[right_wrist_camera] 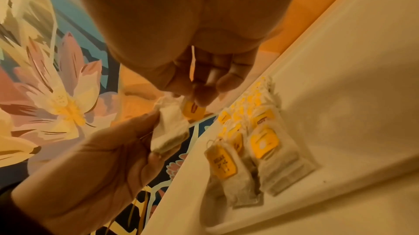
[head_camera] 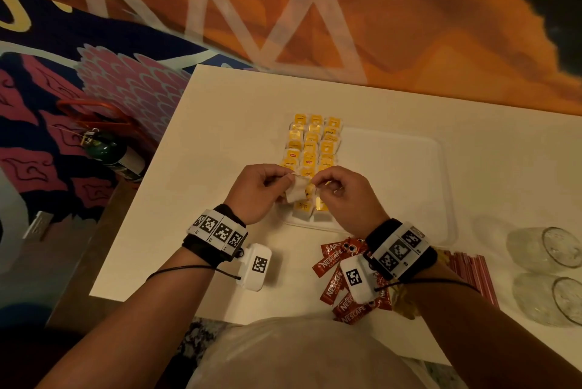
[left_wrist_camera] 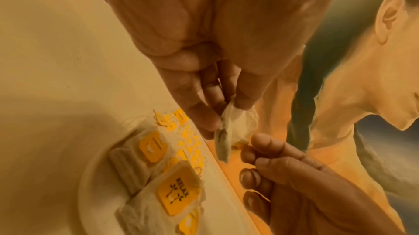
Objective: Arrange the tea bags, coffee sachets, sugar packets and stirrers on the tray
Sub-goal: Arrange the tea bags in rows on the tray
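- Tea bag, frame centre: my left hand pinches its pouch, right hand pinches its tag, likely straightening.
- Tray: 3 tea-bag columns fill its left side.

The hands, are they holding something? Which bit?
Yes, one tea bag. The left hand pinches the white pouch at its top edge, and the right hand pinches its yellow tag, above the tray.
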`<state>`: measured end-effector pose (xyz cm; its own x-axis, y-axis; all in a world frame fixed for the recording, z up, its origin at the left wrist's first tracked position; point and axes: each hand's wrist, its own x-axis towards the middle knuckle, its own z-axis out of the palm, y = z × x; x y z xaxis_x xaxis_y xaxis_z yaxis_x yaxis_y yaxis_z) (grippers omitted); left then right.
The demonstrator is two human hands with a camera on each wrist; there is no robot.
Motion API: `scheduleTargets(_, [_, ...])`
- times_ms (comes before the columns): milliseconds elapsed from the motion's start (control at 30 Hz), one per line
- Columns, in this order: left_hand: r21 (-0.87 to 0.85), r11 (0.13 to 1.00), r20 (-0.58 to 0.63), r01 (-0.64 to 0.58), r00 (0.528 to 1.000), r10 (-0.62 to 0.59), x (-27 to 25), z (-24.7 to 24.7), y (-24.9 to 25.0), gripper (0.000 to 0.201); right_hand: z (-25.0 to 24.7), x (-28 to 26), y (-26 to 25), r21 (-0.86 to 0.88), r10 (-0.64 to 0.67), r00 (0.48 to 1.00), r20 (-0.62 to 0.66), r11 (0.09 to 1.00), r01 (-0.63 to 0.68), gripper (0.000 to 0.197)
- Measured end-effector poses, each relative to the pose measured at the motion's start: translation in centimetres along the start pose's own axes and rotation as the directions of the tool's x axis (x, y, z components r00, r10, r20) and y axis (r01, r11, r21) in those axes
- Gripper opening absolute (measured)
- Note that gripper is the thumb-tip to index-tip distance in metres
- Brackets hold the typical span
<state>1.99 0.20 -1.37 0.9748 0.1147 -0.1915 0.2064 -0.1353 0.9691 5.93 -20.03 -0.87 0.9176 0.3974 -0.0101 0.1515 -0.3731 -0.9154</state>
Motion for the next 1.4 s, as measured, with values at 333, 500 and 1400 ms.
scheduleTargets(333, [0.004, 1.0, 0.011, 0.023, 1.0, -0.023, 0.1, 0.0, 0.5, 0.014, 0.4, 0.4, 0.3, -0.011, 0.06, 0.992, 0.112, 0.998, -0.059, 0.032])
scheduleTargets(500, [0.031, 0.999, -0.015, 0.019, 1.0, -0.018, 0.1, -0.5, 0.1, 0.013, 0.5, 0.4, 0.7, -0.05, 0.057, 0.996, 0.063, 0.997, -0.053, 0.013])
scheduleTargets(1400, [0.044, 0.999, 0.039, 0.011, 0.999, -0.013, 0.0, -0.3, -0.4, 0.012, 0.6, 0.8, 0.0, 0.1, 0.078, 0.992, 0.1, 0.991, -0.088, 0.016])
